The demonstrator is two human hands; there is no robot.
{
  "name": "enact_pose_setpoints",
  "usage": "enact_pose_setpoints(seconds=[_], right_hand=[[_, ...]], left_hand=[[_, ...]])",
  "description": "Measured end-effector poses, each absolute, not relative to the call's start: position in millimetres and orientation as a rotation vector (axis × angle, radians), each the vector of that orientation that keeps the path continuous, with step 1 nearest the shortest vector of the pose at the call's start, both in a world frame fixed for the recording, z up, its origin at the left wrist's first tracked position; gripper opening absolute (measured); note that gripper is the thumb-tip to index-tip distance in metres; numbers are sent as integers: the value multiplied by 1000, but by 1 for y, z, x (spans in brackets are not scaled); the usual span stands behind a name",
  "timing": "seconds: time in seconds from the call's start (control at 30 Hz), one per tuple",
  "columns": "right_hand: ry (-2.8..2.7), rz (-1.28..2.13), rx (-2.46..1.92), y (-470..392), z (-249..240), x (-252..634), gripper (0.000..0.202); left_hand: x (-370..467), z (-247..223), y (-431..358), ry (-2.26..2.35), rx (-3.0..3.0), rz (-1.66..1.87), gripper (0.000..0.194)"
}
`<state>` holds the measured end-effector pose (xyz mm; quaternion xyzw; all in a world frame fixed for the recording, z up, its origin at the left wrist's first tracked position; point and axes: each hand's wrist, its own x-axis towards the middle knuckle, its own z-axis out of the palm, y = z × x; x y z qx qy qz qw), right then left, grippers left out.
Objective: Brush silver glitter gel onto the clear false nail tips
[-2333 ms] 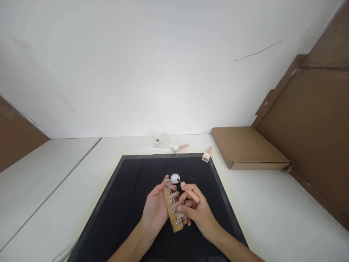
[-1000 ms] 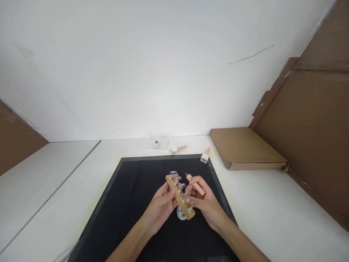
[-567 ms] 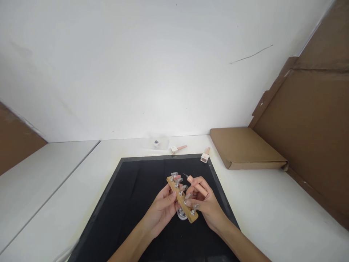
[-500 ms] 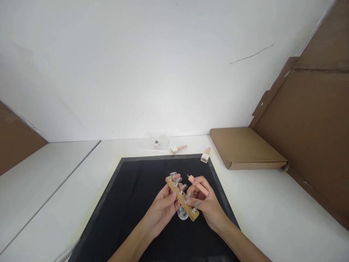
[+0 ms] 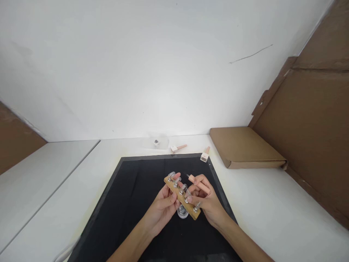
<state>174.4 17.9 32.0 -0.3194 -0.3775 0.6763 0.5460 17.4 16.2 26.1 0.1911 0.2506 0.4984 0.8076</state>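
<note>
My left hand is closed around a wooden nail tip stand, tilted down to the right. Clear false nails stand in a row on its metal pegs. In my right hand is a nail polish brush with a peach handle, its dark bristle end pointing up and left. The right thumb and a finger also touch a clear false nail near the lower part of the stand. Below the stand, partly hidden by it, a small round container with a white rim rests on the black mat.
The black mat covers the middle of the white table. Behind it lie a white bottle with a peach cap, another such bottle and a clear tray with a small object. A flat cardboard box sits back right.
The wooden stand has turned and shifted very slightly in my left hand. My right fingers stay at the same false nail, and the brush barely moves.
</note>
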Motion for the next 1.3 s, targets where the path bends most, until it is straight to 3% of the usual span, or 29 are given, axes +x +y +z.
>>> enact_pose_setpoints(seconds=[1.3], right_hand=[[-975,1667,-589,20,20,177,40]], left_hand=[[17,26,19,523,361,1039,38]])
